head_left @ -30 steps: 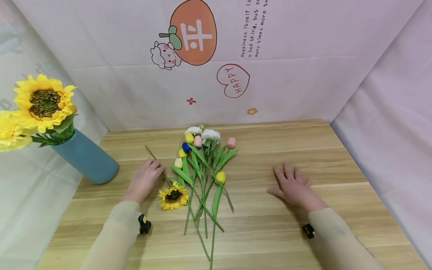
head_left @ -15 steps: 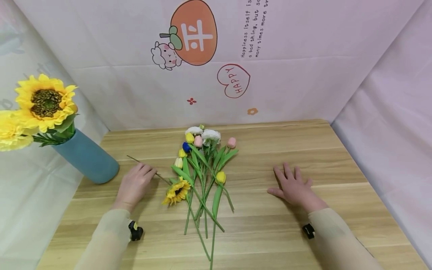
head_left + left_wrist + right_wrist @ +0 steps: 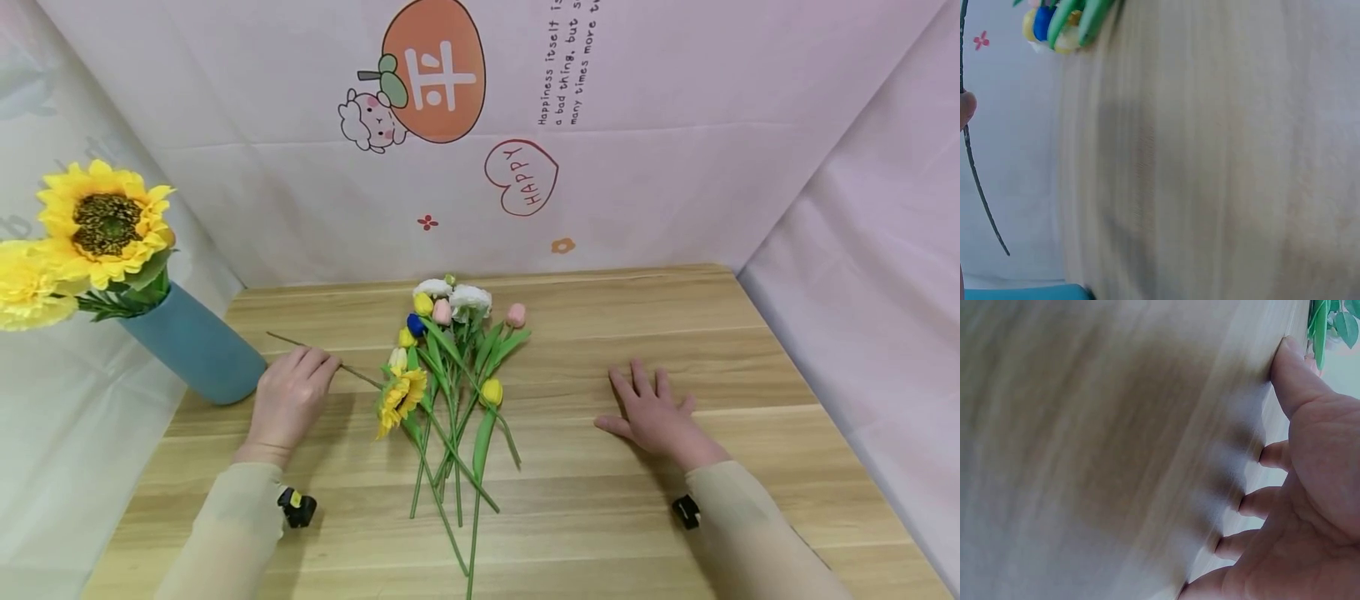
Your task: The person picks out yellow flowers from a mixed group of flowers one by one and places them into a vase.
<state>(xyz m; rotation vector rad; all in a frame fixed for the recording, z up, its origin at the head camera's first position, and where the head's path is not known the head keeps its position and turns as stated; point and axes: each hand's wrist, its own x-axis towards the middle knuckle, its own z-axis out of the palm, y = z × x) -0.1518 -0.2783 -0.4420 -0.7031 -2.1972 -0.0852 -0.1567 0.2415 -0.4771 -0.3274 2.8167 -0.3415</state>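
Observation:
My left hand point(image 3: 291, 398) pinches the thin brown stem of a sunflower point(image 3: 402, 398) above the left part of the table. The yellow bloom faces right and down, in front of the pile's left edge. In the left wrist view the dark stem point(image 3: 982, 194) hangs down past a fingertip; most of that hand is out of that view. At the right, my right hand point(image 3: 660, 421) rests on the table with fingers spread. Its fingertips touch the wood in the right wrist view, and it holds nothing.
Several tulips point(image 3: 491, 392) and white flowers point(image 3: 470, 302) lie piled mid-table, stems toward me. A blue vase point(image 3: 198, 346) with sunflowers point(image 3: 107, 223) stands at the left, close to my left hand. White printed cloth point(image 3: 637, 192) walls the wooden table point(image 3: 585, 525).
My left hand has drawn the sunflower's stem up and to the left, toward the vase. The bloom has risen and turned sideways. My right hand stays still.

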